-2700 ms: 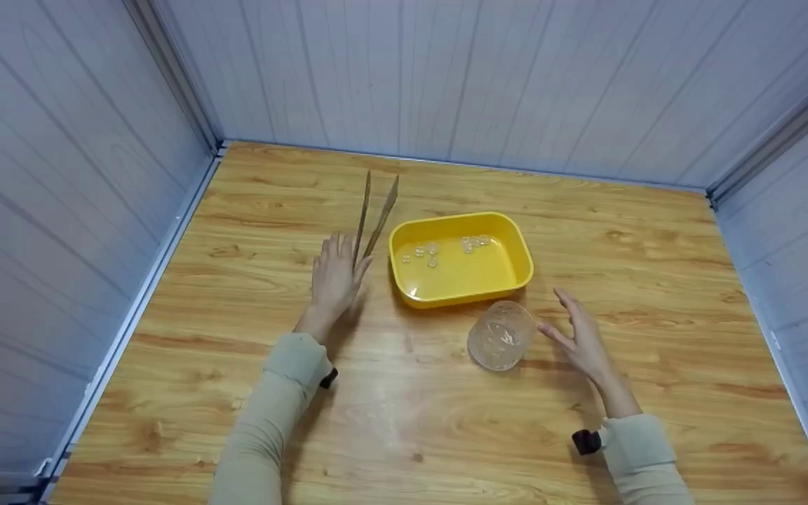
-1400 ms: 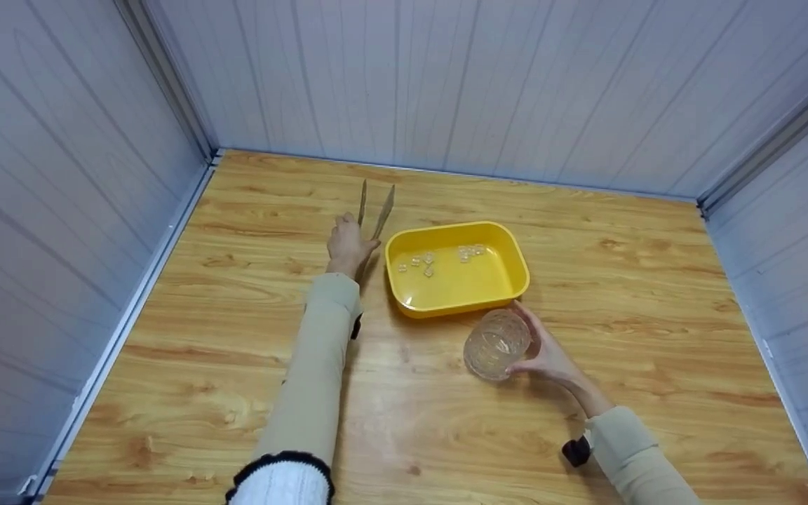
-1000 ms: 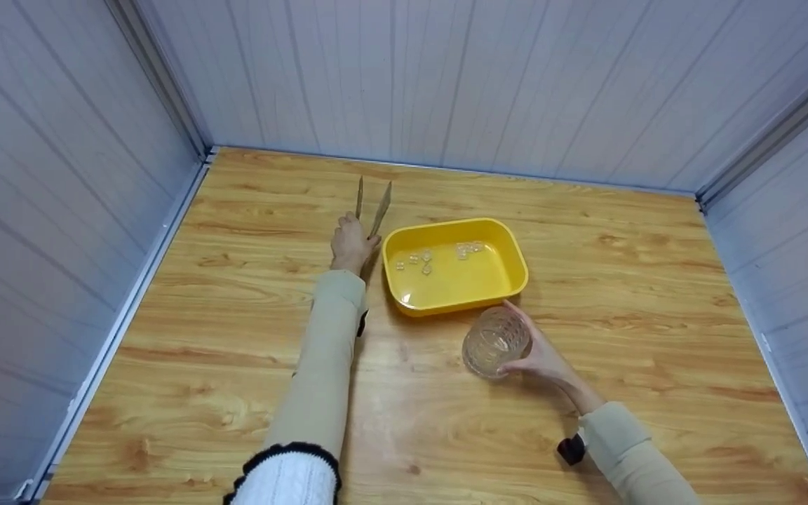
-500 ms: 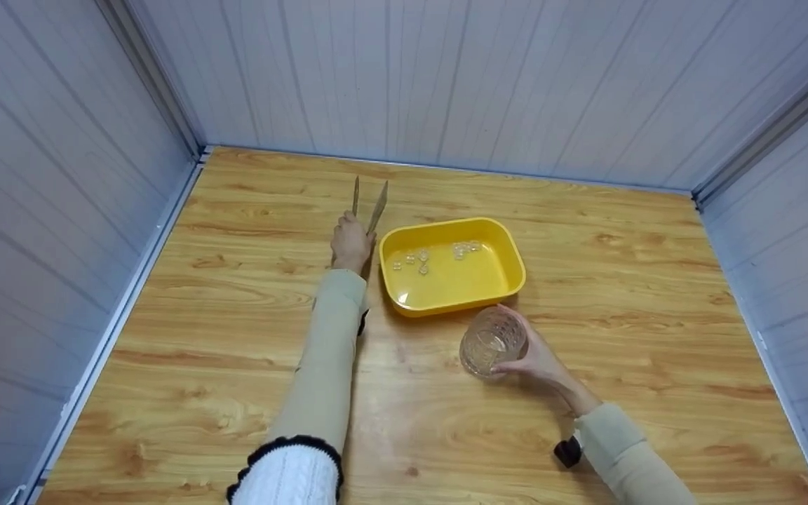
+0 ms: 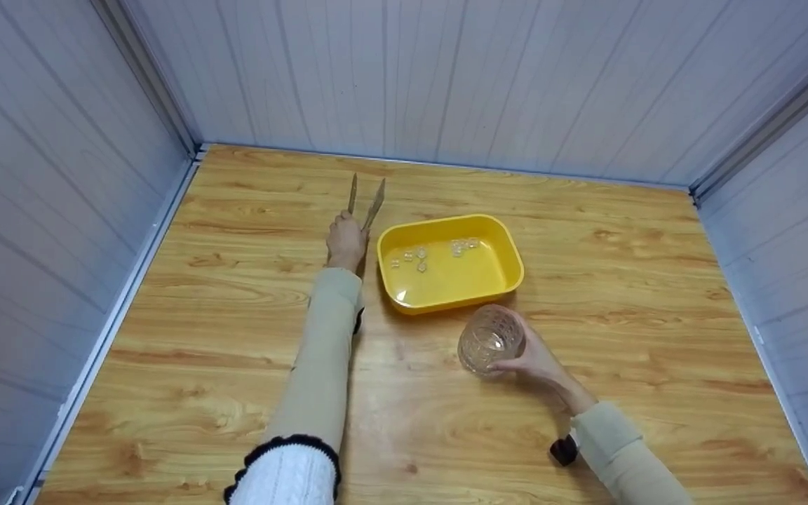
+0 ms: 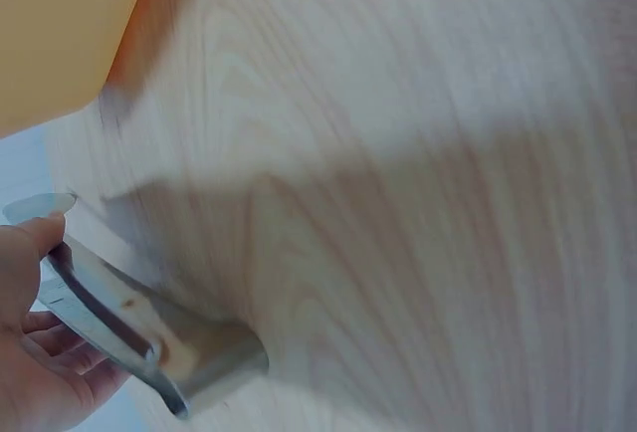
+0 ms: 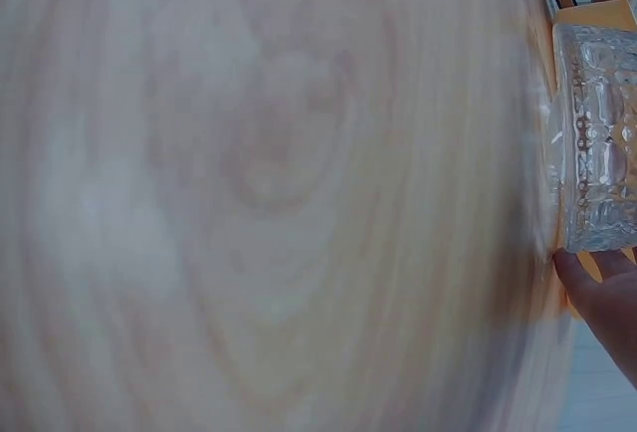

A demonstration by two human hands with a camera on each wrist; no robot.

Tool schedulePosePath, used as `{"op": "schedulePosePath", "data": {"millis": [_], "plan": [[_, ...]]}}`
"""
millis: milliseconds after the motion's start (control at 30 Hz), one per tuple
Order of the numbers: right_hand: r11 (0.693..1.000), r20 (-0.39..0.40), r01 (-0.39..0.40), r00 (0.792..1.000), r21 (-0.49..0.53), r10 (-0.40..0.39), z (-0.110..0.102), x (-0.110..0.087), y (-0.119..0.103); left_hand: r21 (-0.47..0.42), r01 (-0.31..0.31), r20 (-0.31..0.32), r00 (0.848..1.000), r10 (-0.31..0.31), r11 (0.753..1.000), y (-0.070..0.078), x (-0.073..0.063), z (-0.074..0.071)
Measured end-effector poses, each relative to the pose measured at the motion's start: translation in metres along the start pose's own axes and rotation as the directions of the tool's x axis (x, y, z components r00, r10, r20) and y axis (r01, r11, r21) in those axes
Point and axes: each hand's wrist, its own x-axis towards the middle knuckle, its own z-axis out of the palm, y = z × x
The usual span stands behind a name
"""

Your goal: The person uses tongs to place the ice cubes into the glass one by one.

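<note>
My left hand (image 5: pixel 346 240) grips a pair of metal tongs (image 5: pixel 374 203) to the left of the yellow tub, with the two arms spread apart and pointing at the back wall. The left wrist view shows the bent end of the tongs (image 6: pixel 199 347) and my thumb and fingers around the arms. With my right hand (image 5: pixel 536 356) I hold a clear patterned glass (image 5: pixel 489 339) by its right side, just in front of the tub. The textured wall of the glass (image 7: pixel 600 143) also shows in the right wrist view. Nothing is visible inside it.
The yellow tub (image 5: pixel 449 300) stands mid-table, with several clear ice-like cubes (image 5: pixel 421 252) on its floor in two loose groups. Pale panel walls (image 5: pixel 418 77) enclose the wooden table (image 5: pixel 628 280) at the back and sides.
My right hand has come in from the right and taken hold of the glass. My left hand has moved farther forward along the tongs and now grips them. The tub and cubes stay put.
</note>
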Motion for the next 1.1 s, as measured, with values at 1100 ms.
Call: {"op": "schedulePosePath", "data": {"millis": [1100], "plan": [[0.999,-0.090,-0.035,0.995,0.031,0.037,0.006,-0.005,0.004,-0.055,-0.040,-0.026,0.999,0.038,0.998,-0.024,-0.026,-0.003]]}}
